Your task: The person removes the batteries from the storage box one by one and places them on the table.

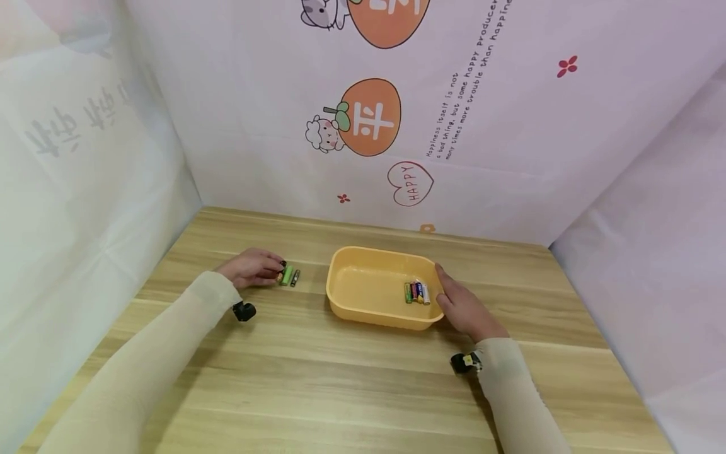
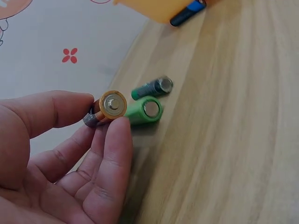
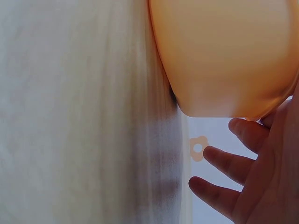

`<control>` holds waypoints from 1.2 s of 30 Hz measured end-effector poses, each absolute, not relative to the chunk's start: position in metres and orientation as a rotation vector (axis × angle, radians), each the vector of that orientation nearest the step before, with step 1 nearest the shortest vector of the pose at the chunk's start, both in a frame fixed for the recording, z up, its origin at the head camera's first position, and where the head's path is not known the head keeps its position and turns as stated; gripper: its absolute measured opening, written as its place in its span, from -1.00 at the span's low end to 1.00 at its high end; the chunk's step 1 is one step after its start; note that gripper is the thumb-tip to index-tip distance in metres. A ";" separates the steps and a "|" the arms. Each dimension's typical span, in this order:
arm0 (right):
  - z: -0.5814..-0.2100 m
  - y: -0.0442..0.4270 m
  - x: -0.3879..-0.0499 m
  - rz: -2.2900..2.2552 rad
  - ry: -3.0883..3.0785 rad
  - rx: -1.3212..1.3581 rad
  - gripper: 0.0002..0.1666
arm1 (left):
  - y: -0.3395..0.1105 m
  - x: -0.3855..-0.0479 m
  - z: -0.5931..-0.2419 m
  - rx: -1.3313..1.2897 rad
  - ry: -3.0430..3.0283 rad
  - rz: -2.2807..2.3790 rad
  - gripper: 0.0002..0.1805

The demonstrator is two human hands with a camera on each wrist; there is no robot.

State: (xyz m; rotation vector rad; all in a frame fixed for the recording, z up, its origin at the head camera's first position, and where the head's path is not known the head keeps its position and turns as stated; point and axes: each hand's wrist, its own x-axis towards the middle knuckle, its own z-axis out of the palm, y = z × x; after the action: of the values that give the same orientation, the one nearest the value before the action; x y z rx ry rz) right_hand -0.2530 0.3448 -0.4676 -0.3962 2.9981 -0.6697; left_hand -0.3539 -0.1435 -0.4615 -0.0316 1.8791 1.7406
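Note:
My left hand (image 1: pixel 252 268) pinches a copper-topped battery (image 2: pixel 113 104) between thumb and fingers in the left wrist view. Beside it on the table lie a green battery (image 2: pixel 140 111) and a slimmer dark one with a green end (image 2: pixel 153 87). A yellow plastic basket (image 1: pixel 368 320) stands to the right, with several batteries (image 1: pixel 417 292) side by side in its right part. My right hand (image 1: pixel 466 310) grips the right end of the basket by its rim; in the right wrist view three fingers (image 3: pixel 229 165) are spread away from its wall.
The wooden table (image 1: pixel 317 391) meets a printed cloth backdrop (image 1: pixel 255 126) behind the basket, with cloth walls at left and right. In the left wrist view a dark and blue cylinder (image 2: pixel 188 13) shows at the basket's edge.

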 end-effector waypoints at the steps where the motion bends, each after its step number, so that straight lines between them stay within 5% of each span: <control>1: -0.468 0.345 -0.253 -0.669 2.995 -0.395 -0.24 | -0.144 -0.353 -0.462 -0.037 1.893 1.731 -0.52; 36: -0.465 0.344 -0.253 -0.665 2.998 -0.435 -0.26 | -0.131 -0.351 -0.456 0.056 2.471 1.273 -0.70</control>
State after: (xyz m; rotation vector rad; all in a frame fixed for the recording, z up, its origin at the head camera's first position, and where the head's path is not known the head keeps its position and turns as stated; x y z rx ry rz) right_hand -0.2526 0.3436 -0.4649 -0.4348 2.9981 -0.6651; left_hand -0.3510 -0.1307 -0.4561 0.0560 2.4711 1.2729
